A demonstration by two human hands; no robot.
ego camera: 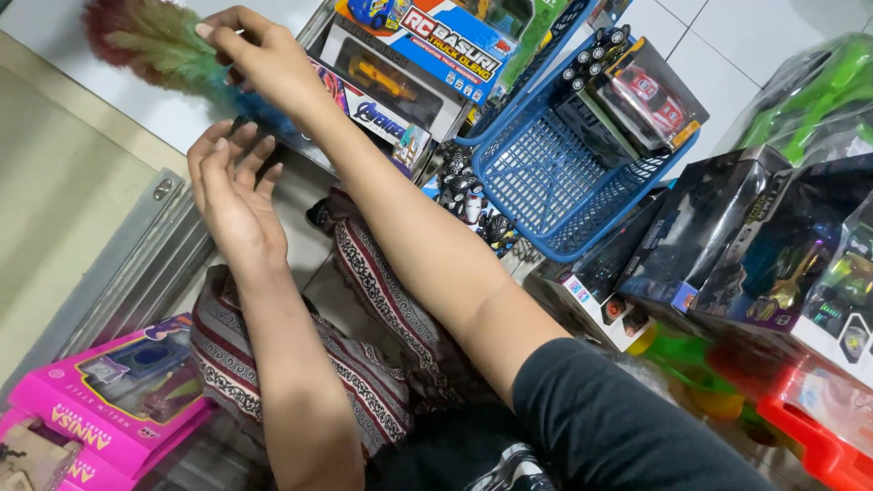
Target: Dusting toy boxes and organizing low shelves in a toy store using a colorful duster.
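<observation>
Gripping a multicoloured feather duster (159,41), the right hand (264,55) has its fingers curled around the handle end, the feathers fanning out to the left of it. Just below, the left hand (232,195) is open with fingers loosely spread, empty, fingertips near the duster's blue feathers. Right of both hands lie boxed toy cars (391,86) and a blue plastic basket (555,173).

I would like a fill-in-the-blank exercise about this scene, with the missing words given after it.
1. The right hand holds a feather ____.
2. The basket on its side is ____ in colour.
3. The left hand is open, just ____ the duster.
4. The doll box at lower left is ____.

Missing words: duster; blue; below; pink
</observation>
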